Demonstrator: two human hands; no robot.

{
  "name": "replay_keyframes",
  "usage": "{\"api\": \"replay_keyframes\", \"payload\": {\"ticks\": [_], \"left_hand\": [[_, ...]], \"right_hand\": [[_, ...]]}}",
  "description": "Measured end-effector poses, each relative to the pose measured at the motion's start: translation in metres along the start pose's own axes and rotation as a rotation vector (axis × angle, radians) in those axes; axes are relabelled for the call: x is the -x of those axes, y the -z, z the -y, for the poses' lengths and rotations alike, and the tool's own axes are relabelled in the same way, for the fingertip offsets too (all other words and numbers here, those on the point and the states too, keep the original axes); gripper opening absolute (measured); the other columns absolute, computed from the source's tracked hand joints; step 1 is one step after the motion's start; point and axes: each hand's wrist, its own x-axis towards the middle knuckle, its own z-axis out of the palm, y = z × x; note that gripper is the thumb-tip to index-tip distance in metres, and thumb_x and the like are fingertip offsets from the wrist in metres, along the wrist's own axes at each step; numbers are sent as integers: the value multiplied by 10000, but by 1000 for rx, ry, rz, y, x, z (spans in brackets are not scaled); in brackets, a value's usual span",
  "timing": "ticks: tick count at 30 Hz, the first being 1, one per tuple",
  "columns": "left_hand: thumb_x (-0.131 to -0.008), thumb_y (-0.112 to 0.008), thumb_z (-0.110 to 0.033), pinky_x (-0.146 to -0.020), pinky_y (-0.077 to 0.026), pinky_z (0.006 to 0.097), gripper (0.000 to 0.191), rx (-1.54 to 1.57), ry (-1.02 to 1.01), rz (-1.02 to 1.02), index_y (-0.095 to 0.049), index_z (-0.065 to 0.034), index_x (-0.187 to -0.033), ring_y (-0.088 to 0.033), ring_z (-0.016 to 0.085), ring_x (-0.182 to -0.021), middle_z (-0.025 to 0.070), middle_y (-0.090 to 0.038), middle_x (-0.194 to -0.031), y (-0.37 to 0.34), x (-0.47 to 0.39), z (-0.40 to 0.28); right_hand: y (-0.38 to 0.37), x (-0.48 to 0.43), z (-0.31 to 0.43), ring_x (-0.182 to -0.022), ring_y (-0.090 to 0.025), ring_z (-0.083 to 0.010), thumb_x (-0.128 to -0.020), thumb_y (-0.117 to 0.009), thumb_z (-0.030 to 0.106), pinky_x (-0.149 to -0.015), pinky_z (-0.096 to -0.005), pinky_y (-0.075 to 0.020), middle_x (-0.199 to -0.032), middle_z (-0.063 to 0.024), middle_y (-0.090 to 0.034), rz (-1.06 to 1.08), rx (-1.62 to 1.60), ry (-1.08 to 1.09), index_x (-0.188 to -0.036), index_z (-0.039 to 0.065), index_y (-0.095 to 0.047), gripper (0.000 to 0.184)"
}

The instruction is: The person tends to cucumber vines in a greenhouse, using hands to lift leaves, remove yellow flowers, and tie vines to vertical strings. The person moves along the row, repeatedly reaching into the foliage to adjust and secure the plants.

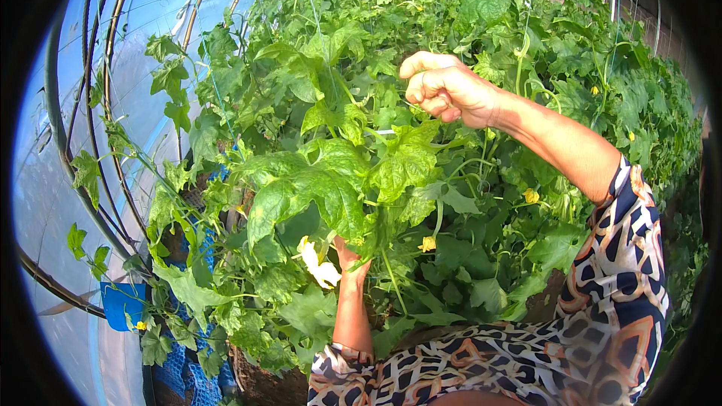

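Observation:
My right hand (445,90) is raised over the vines at the upper middle, its fingers curled in toward the palm. Whether a thin string or tendril is pinched in it, I cannot make out. My left hand (348,255) reaches up among the stems, with its fingers mostly hidden behind foliage. A large lobed leaf (316,186) hangs just above that hand, and a pale yellow-white blossom (318,262) is beside it. Between the hands, a mottled yellow-green leaf (403,163) sits near a short white strip (386,132) on the vine.
Thin vertical strings (315,5) run up through the dense climbing vines. Curved poles (115,67) and plastic sheeting (51,192) form the greenhouse wall at left. Blue netting (206,386) and a blue plastic piece (121,304) are at lower left. Yellow flowers (531,196) dot the foliage.

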Motion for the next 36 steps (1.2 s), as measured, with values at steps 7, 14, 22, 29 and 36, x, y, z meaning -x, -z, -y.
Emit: {"api": "replay_keyframes", "payload": {"ticks": [7, 14, 22, 29, 36], "left_hand": [[-858, -500, -212, -825, -455, 330, 341, 111, 51, 45, -453, -108, -1179, -535, 186, -943, 49, -529, -1086, 4, 3, -3], [-874, -449, -238, -890, -423, 333, 339, 160, 9, 254, -449, -83, -1176, -505, 224, -1033, 108, -516, -1134, -1, 6, -4], [-680, -569, -9, -615, -433, 262, 153, -1622, -520, -226, -543, -35, -829, -507, 177, -699, 42, -457, -749, -18, 9, 0], [-767, -534, -151, -657, -436, 340, 123, -1128, -315, -389, -560, -65, -851, -537, 272, -704, 115, -538, -805, -9, 10, 12], [-783, -565, -118, -521, -406, 282, 48, -1533, -589, -213, -592, -83, -803, -510, 215, -586, 46, -573, -756, -38, 10, -3]], "right_hand": [[-28, -25, -23, -661, -554, -164, -614, -589, 16, -642, -282, -463, -803, -71, -610, 229, 721, 439, -1005, 19, -578, 392], [-30, -36, -32, -608, -444, -94, -696, -561, 215, -560, -239, -354, -656, -7, -484, 416, 448, 463, -845, 1, -573, 262], [-17, -26, -22, -569, -406, -25, -846, -501, 235, -489, -181, -326, -668, 37, -454, 133, -161, 22, -779, 72, -511, 177], [6, 0, -59, -448, -298, -48, -828, -380, 52, -336, -187, -172, -610, 1, -389, -217, 45, -259, -746, 108, -382, 100], [20, -12, -119, -536, -415, -128, -842, -466, 118, -449, -254, -326, -718, -27, -433, -187, -463, -343, -904, 66, -479, 82]]}}
